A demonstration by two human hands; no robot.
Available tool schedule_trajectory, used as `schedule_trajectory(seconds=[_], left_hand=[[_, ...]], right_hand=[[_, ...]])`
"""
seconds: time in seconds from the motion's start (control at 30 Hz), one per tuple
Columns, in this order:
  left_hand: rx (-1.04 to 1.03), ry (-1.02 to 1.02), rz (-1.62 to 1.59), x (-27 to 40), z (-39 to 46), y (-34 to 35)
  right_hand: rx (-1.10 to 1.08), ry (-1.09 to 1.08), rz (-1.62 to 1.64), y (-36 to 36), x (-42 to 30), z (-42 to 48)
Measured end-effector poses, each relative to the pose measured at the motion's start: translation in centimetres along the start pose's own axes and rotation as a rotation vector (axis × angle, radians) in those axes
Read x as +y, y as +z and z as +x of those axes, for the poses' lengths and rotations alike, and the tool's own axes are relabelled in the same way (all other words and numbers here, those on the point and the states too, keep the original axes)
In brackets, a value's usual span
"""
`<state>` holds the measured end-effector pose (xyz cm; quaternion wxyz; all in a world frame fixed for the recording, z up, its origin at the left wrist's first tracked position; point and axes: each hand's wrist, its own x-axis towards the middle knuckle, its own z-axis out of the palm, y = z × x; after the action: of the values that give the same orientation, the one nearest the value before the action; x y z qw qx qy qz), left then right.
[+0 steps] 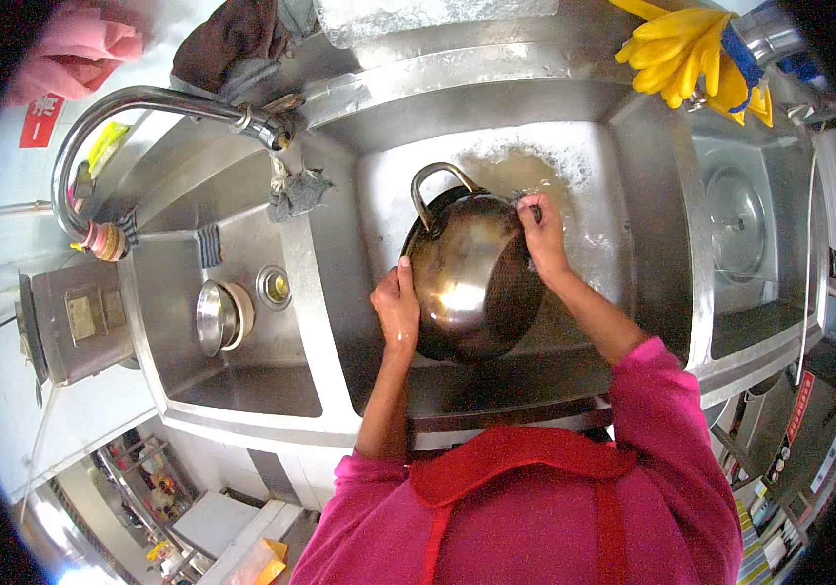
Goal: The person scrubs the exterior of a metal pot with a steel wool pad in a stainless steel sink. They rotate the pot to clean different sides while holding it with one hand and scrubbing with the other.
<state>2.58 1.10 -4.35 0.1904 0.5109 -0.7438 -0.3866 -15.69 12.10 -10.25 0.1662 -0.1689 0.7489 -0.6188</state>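
A browned metal wok (465,267) is tipped up in the middle basin (652,219) of a steel sink, its rounded outer side towards me. Its loop handle (438,170) points to the back. My left hand (396,303) grips the wok's left edge, thumb on top. At the wok's upper right, my right hand (544,232) is closed around a small dark scrubber (536,213), pressed to the metal; the fingers hide most of it. Murky water with suds (572,157) covers part of the basin floor beyond the wok.
A curved chrome faucet (147,99) arches over the left basin (279,373), where a metal bowl (214,318) leans with a pale one. A grey rag (299,194) drapes over the divider. Yellow gloves (670,55) hang at back right. A round glass lid or dish (736,223) is in the right basin.
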Motion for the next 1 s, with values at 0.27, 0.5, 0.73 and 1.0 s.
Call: schedule_trajectory(seconds=[0.27, 0.5, 0.73, 1.0], left_hand=[[-0.006, 0.022, -0.019, 0.1, -0.3, -0.1], [0.03, 0.019, -0.009, -1.0, 0.1, -0.1], [0.006, -0.07, -0.036, -1.9, 0.0, 0.0], [0.013, -0.051, -0.049, -0.9, -0.3, -0.3]], right_hand=[[-0.068, -0.163, -0.02, -0.5, -1.0, -1.4], [-0.116, -0.39, -0.124, 0.5, -3.5, -3.0], [-0.235, -0.464, -0.129, 0.9, -5.4, -4.1], [-0.185, -0.39, -0.142, 1.0, -4.8, -4.1]])
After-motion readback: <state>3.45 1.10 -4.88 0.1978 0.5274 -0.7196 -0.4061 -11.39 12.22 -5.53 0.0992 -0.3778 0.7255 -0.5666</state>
